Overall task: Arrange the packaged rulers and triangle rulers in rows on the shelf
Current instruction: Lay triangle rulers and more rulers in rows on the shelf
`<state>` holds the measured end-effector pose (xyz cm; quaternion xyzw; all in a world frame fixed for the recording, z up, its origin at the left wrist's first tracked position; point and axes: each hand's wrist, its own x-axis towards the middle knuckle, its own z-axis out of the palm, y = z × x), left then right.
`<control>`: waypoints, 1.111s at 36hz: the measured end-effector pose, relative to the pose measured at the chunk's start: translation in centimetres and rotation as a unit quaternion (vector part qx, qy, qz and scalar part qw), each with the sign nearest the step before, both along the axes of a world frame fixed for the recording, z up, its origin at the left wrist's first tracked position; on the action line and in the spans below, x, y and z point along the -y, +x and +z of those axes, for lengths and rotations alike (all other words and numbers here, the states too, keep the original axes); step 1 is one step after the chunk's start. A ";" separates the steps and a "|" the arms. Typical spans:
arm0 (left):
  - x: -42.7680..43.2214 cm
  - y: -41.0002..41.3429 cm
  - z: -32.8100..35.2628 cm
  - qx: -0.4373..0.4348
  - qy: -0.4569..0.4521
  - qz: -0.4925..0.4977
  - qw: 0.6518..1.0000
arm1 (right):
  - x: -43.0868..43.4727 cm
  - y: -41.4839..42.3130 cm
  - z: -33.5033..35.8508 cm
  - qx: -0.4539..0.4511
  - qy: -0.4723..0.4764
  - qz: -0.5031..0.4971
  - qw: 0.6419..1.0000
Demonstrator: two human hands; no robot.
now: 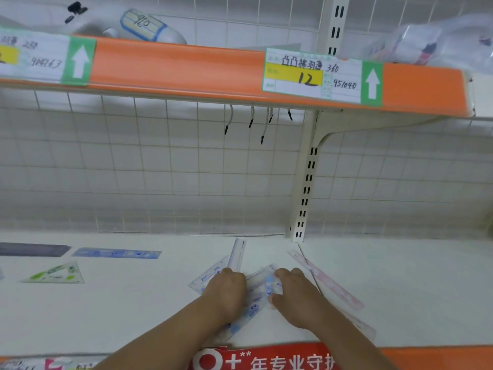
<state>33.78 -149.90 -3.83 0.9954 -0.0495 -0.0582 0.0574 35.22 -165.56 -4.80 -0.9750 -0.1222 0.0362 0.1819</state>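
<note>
Currently, packaged rulers (260, 288), heaped askew near the foot of the upright (306, 182): left hand (226, 292) and right hand (293, 296) both curl fingers round packets, apparently to square them into a row.

The shelf (133, 303) is finished white, its front strip (432, 353) orange; toward the left edge a triangle ruler (56, 275) is printed green, near a blue ruler (116, 253) and a dark grey ruler (32, 249); the central packaged rulers (257, 295) are patterned blue on clear; a pink ruler (328, 281) is seen beside them.
</note>
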 end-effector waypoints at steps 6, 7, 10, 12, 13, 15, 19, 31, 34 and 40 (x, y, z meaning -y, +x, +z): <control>-0.1 -0.3 0.1 0.002 0.023 0.007 1.000 | -0.1 0.1 0.1 -0.051 0.028 0.018 0.998; -0.2 -0.3 0.1 0.002 0.024 0.012 1.000 | -0.1 0.0 0.2 -0.054 0.025 0.018 0.998; -0.5 -0.3 0.1 0.002 0.036 0.028 0.999 | 0.1 0.1 0.3 -0.044 0.015 0.017 0.999; -0.6 -0.2 0.1 0.012 0.048 0.037 0.998 | 0.2 0.0 0.3 -0.039 0.010 0.017 0.999; -0.6 -0.2 0.2 0.019 0.055 0.043 0.997 | 0.2 0.0 0.3 -0.039 0.008 0.016 0.999; -0.7 -0.2 0.3 0.031 0.062 0.056 0.996 | 0.4 0.0 0.4 -0.035 0.010 0.016 0.999; -1.1 -0.3 0.5 0.048 0.063 0.073 0.994 | 0.7 -0.1 0.7 -0.018 -0.008 0.012 1.000; -1.6 -2.2 1.2 0.061 0.039 0.125 0.990 | -0.5 -1.5 1.8 0.021 -0.008 0.059 0.998; -2.1 -3.1 1.5 0.075 0.029 0.142 0.987 | -1.1 -1.9 1.9 0.027 -0.021 0.077 0.996; -4.2 -5.1 1.9 0.094 0.009 0.175 0.980 | -3.0 -3.0 2.6 0.032 -0.031 0.108 0.993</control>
